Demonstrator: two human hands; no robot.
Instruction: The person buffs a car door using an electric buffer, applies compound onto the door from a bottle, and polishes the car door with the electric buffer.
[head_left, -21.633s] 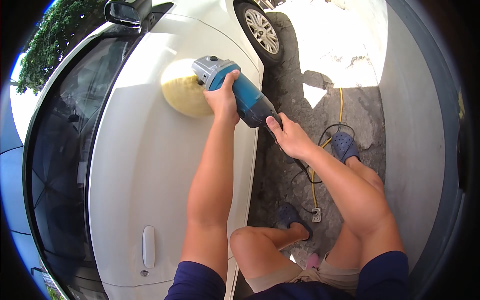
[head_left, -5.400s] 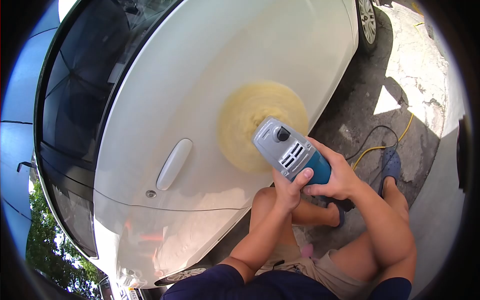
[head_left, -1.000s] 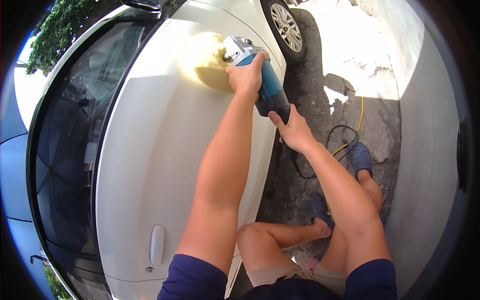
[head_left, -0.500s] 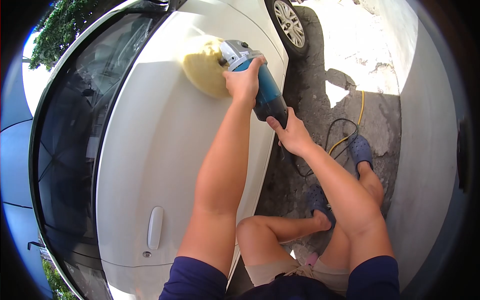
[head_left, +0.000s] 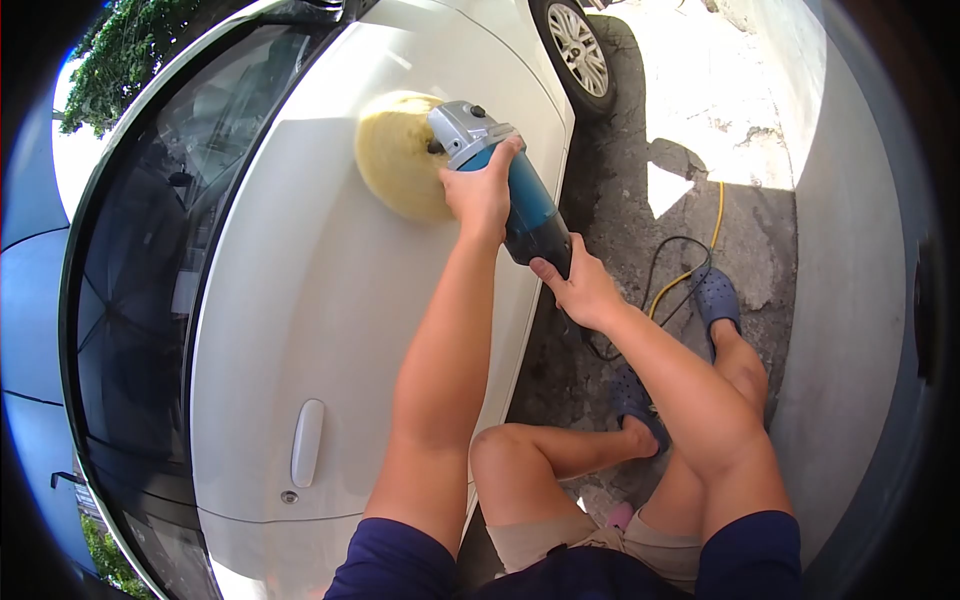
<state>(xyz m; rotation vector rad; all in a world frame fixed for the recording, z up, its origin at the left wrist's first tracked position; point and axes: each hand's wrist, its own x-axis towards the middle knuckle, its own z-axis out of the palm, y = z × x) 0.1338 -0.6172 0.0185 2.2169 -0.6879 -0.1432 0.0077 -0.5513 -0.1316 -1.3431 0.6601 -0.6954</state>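
A blue and black power polisher (head_left: 528, 205) with a silver head is held in both my hands. My left hand (head_left: 482, 192) wraps round its body just behind the metal head. Further back, my right hand (head_left: 582, 283) grips the black rear end, where the cord comes out. The round yellowish polishing pad (head_left: 395, 155) lies against the white car door (head_left: 330, 270) and looks blurred, as if spinning. Below on the same door are a white handle (head_left: 308, 443) and a keyhole.
A front wheel (head_left: 577, 50) stands at the upper right of the car. On the cracked concrete lie a black cord and a yellow cord (head_left: 718, 215), near my feet in blue clogs (head_left: 718, 300). A pale wall (head_left: 850, 270) runs along the right.
Both hands and the polisher have shifted slightly down and left across the door. The pad has moved with them and stays against the panel.
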